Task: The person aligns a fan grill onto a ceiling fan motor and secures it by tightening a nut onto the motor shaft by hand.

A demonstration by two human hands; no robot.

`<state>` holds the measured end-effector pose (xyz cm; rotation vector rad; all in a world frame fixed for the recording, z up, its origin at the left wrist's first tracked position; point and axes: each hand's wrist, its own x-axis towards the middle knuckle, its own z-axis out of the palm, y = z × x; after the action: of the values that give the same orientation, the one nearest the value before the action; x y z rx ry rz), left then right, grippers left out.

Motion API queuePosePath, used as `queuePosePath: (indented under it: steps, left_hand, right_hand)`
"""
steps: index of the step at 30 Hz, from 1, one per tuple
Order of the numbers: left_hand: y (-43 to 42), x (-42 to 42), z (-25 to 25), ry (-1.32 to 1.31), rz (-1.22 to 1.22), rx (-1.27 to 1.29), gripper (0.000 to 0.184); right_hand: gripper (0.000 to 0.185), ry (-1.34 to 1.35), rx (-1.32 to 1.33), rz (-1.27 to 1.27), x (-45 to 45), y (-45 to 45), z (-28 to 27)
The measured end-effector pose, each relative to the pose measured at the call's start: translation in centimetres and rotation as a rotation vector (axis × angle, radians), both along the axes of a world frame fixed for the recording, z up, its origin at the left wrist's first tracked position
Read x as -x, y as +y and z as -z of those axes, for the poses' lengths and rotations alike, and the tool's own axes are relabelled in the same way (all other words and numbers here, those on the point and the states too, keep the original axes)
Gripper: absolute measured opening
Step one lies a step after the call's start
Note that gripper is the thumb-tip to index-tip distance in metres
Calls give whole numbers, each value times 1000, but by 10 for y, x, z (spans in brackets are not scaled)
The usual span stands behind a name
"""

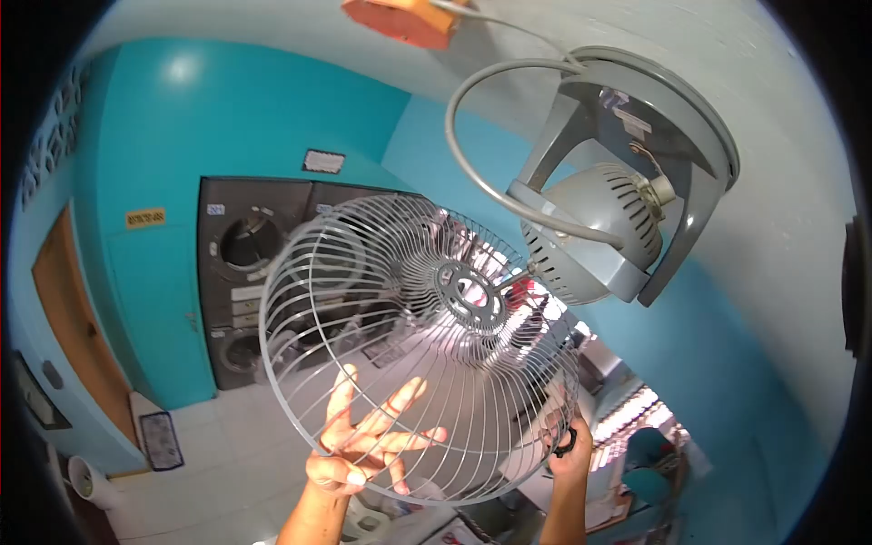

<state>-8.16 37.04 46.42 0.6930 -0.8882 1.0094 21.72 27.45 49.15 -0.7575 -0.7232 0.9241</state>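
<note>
Your left hand [363, 445] is showing nearest the camera at the lower rim of a grey wire guard [413, 331], its fingers standing wide apart against the wires and its thumb lying by the rim; it is not closing around anything, and how firmly it is bearing on the cage you cannot tell from here. Your right hand [570, 447] is gripping the guard's lower right edge, fingers bending around the wire beside a small dark piece whose nature is not showing clearly.

With your left hand lying this open, the guard could be tipping or slipping if the right grip were loosening, since most of the cage is sitting above both hands. A push upward at a slant could be scraping the wires on the shaft [513, 280], or snagging the looping grey cable [463, 154].

The guard itself is leaning between and above your hands, its round hub [448, 295] facing the shaft of the wall-side fan motor [590, 218]; whether the two are touching you cannot tell. Beyond, dark front-loading machines [250, 245] are lining the teal wall [227, 100] above a tiled floor [227, 445].
</note>
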Motion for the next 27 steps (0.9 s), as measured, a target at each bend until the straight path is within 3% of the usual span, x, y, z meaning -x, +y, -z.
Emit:
queuePosePath:
  steps: [8,11,12,20,27]
  left_hand:
    - [-4,7,38,137,27,130,98]
    - [1,9,62,166,56,178,97]
    - [4,9,72,168,77,194,96]
    - [22,18,116,216,159,311,92]
    - [24,20,122,288,142,291,88]
  right_hand:
    - [48,73,-46,123,13,15,21]
    - [53,86,-93,-43,-1,17,44]
    - [53,136,-29,98,5,19,45]
    - [64,118,-20,138,12,26,75]
    - [56,90,-5,181,8,28,91]
